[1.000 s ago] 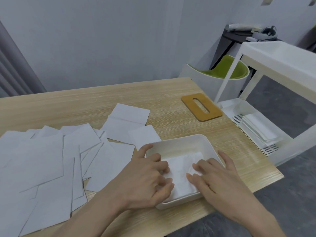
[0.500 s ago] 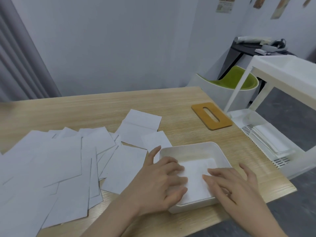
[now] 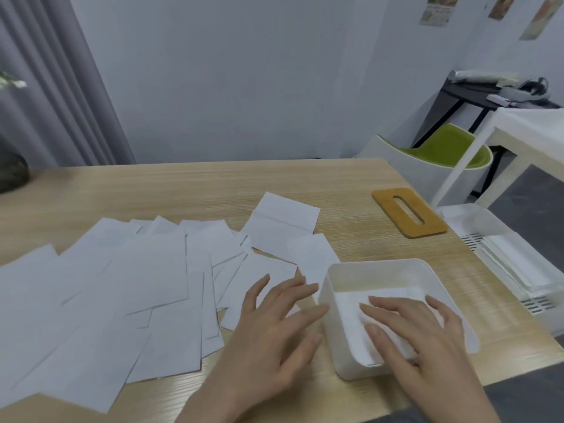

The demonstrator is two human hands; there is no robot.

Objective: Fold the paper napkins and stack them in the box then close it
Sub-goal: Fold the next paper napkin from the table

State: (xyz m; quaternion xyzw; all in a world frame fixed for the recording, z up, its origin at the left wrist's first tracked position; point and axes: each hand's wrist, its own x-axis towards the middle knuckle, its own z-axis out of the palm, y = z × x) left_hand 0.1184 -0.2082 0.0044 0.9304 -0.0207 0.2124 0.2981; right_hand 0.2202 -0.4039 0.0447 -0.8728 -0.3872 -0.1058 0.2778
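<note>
A white open box [image 3: 378, 268] stands near the table's front right corner. A folded white napkin [image 3: 354, 328] lies inside it. My right hand [image 3: 418, 337] lies flat on that napkin with straight fingers. My left hand [image 3: 274, 325] hovers just left of the box, fingers spread and empty, over the nearest loose napkin. Several unfolded white napkins [image 3: 128, 288] are spread across the left half of the table. The brown lid [image 3: 409, 212] with a slot lies flat behind the box to the right.
A white cart [image 3: 525, 248] with a tray of white sheets stands right of the table's edge. A green and white chair [image 3: 439, 160] sits behind it. A dark round object [image 3: 12, 166] is at the table's far left.
My left hand has left the box and moved to the left, over the loose napkins. My right hand stays pressed on the napkin in the box. The view has tilted upward.
</note>
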